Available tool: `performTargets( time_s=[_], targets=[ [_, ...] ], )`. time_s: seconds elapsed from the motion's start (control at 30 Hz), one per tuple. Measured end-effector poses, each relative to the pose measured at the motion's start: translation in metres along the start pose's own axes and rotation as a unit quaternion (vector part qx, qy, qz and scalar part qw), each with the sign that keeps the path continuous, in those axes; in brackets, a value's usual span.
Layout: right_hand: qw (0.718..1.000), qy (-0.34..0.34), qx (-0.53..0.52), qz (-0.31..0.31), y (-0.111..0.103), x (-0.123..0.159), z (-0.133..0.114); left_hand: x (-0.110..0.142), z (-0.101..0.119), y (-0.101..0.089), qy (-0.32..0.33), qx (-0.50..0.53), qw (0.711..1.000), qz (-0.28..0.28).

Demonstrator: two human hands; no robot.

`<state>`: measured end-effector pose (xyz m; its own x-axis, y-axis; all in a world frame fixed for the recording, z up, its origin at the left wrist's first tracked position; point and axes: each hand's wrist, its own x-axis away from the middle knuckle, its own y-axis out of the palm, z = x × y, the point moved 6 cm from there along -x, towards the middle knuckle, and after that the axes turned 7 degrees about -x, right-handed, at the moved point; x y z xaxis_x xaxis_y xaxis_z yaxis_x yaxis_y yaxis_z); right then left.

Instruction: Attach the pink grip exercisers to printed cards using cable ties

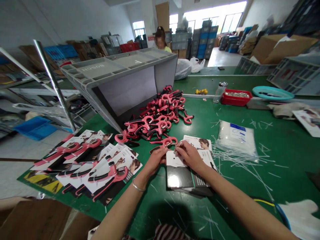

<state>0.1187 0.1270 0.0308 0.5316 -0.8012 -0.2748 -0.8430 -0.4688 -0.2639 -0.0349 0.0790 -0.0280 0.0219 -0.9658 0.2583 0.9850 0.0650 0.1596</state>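
My left hand and my right hand meet over a stack of printed backing cards on the green table. Both are curled around a pink and black hand gripper at the top edge of the uppermost card. My left fingers pinch its lower handle; my right fingertips press at the card's top edge beside it. Just beyond lies a heap of several more pink hand grippers, spilling from a tipped grey crate.
Finished cards with grippers attached lie fanned out at the left. A bag of white ties and loose ties lie to the right. A red tray, a jar and a teal dish stand behind. Another person sits at the back.
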Motion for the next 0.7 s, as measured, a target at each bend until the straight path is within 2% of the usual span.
performTargets(
  time_s=[0.13, 0.27, 0.47, 0.6, 0.7],
  targets=[
    [0.998, -0.009, 0.035, -0.057, 0.007, -0.002, 0.008, -0.008, -0.032, -0.009, 0.02, 0.028, 0.999, 0.028],
    [0.997, -0.013, 0.02, -0.071, 0.006, -0.002, 0.003, -0.012, -0.049, -0.002, 0.0, -0.003, 1.0, -0.014],
    [0.996, -0.022, 0.021, -0.084, 0.007, -0.004, 0.0, -0.014, -0.05, -0.001, 0.014, -0.041, 0.998, -0.042],
    [0.997, -0.026, 0.05, -0.056, 0.001, -0.002, 0.0, -0.013, -0.043, 0.0, 0.063, -0.047, 0.997, -0.011],
    [0.995, -0.032, 0.075, -0.058, -0.001, 0.001, -0.002, -0.011, -0.042, 0.003, 0.088, -0.054, 0.995, 0.019]
  ],
)
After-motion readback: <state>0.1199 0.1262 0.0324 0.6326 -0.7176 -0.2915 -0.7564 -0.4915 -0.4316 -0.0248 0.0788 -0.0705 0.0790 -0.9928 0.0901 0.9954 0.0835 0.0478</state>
